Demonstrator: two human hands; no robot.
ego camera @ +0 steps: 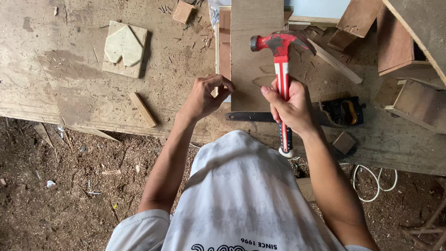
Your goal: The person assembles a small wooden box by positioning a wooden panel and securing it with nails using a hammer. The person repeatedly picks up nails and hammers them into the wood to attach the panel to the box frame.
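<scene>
Both hands are busy: the right hand [291, 106] grips a red hammer [280, 56] raised, while the left hand [206, 96] pinches something tiny at the wooden board [253, 51]. A crooked blow could strike those pinched fingers [222, 83].

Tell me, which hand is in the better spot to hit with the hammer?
The right hand. Its grip is closed around the red and white hammer, whose head is raised over the board. The left hand has its fingertips pinched at the board's edge, likely steadying something too small to see.
</scene>
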